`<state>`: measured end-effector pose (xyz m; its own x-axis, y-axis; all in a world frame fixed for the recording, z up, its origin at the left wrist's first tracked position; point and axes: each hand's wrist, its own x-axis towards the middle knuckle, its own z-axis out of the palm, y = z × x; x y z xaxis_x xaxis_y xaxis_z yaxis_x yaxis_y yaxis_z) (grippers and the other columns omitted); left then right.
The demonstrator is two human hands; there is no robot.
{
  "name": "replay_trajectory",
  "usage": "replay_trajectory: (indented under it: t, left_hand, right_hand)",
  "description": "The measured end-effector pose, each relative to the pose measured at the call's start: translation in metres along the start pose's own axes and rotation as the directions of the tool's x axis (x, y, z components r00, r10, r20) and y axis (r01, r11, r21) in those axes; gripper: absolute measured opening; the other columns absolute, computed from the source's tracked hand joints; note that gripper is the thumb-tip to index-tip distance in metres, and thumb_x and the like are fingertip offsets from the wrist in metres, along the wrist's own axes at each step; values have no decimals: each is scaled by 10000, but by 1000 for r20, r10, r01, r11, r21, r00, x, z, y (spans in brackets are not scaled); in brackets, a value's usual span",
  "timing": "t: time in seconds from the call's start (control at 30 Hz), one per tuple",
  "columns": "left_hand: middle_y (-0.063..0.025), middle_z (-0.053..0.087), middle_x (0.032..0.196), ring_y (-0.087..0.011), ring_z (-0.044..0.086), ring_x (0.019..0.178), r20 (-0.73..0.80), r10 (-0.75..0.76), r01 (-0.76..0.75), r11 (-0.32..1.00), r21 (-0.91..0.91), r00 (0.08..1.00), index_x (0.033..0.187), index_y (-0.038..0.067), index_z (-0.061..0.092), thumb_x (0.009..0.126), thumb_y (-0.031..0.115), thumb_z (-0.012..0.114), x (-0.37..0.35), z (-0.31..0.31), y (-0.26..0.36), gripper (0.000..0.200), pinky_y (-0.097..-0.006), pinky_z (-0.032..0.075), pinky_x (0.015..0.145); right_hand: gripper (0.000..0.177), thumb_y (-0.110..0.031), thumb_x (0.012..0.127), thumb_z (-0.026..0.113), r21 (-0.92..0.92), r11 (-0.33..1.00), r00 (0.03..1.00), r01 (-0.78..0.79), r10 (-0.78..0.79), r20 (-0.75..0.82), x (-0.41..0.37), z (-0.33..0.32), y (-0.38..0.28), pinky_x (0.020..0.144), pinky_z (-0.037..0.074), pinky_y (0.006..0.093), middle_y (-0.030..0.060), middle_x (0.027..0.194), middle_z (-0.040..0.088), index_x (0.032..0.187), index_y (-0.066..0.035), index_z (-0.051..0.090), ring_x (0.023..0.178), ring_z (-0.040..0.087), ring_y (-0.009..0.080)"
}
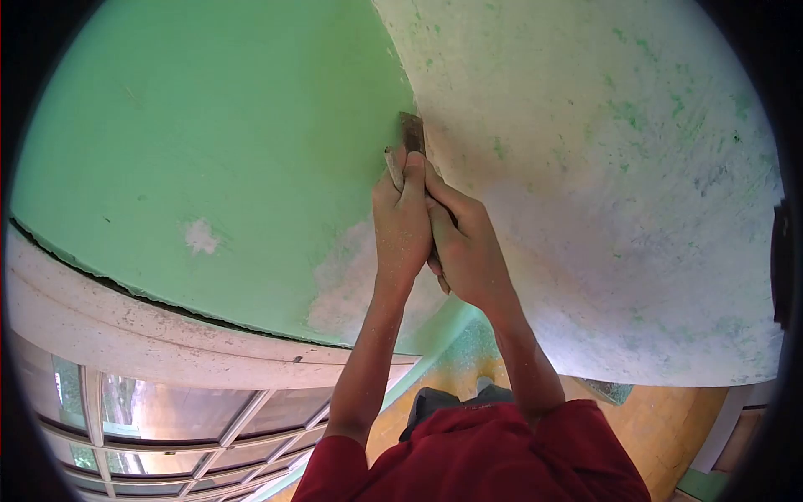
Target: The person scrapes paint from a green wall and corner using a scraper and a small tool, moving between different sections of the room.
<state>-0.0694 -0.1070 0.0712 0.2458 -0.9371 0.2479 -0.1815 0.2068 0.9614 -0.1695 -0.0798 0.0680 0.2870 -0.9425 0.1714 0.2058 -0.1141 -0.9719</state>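
A scraper (412,132) with a worn, rust-brown blade meets the corner where the green wall (251,125) joins the whitish scraped wall (602,184). My left hand (401,230) is closed around it, the thumb lying along it just below the blade. Behind and below, my right hand (470,251) also grips the tool, its index finger stretched toward the blade. Between the hands most of the handle is hidden. A short pale stick (394,167) with a dark tip pokes up by my left fingers. Pale dust specks dot both hands and forearms.
Below the green wall runs a whitish ledge (167,314) with a dark crack along its top. Paned windows (167,410) fill the lower left. Bare patches (201,238) break the green paint. Far below lies a yellowish floor (661,427).
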Motion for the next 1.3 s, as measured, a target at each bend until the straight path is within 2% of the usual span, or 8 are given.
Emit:
replay_trajectory:
  t: [0.1,0.3,0.4,0.47,0.57,1.1,1.2,1.3]
  left_hand:
    - [-15,545,752,-93,469,714,-109,185,-182,982,41,977,968,-34,603,1035,278,484,-3,1,-10,340,-284,400,628]
    - [-25,562,766,-94,480,712,-44,50,-46,994,95,998,1021,-47,605,1034,272,484,-1,2,-5,342,-280,396,620]
    - [-8,520,714,-84,455,681,-215,385,-362,922,139,898,923,-12,580,1035,268,484,-1,10,-18,317,-287,378,593]
    - [4,483,675,-80,438,656,-142,109,-104,994,38,984,861,11,552,1034,258,481,-8,5,-1,310,-294,366,575]
    - [7,477,665,-82,433,649,-102,70,-61,994,87,992,835,8,550,1035,246,473,-6,7,6,320,-290,365,575]
    - [-88,502,677,-150,449,661,-82,20,-13,997,81,996,816,-34,518,1028,238,474,-7,7,-4,347,-344,397,610]
    - [15,464,650,-80,400,633,-156,187,-164,976,147,970,796,3,551,1029,246,479,-3,9,-7,344,-296,333,550]
    - [-71,487,655,-144,437,637,-138,75,-60,992,113,988,801,-25,523,1026,238,474,0,7,0,349,-340,380,584]
  right_hand:
    - [415,-100,1007,388,-21,999,999,30,-30,-18,-10,5,10,478,422,303,71,622,518,1400,-36,504,472,474,111]
    - [407,-102,1008,387,143,989,999,22,-27,32,3,-6,7,396,384,275,42,612,508,1389,-34,515,432,453,91]
    - [402,-99,1008,390,145,989,996,-22,9,87,-7,-7,10,397,382,274,42,634,523,1382,-30,520,428,448,92]
    - [404,-97,1007,389,109,994,995,-28,18,94,6,-12,7,404,387,273,43,648,532,1385,-36,518,432,448,91]
    - [412,-95,1007,388,88,996,997,-1,-5,77,5,-10,9,413,397,272,47,673,548,1398,-51,513,437,452,89]
    - [462,-87,1010,392,23,1000,998,6,-7,55,3,-14,9,508,443,287,63,701,578,1469,-85,449,504,494,102]
    - [460,-82,1008,387,25,999,996,-28,26,80,-3,-11,7,511,446,284,64,713,581,1463,-85,457,506,495,102]
    - [464,-80,1005,386,37,994,988,-105,100,115,5,-16,-7,516,453,283,73,725,584,1464,-86,455,510,500,106]
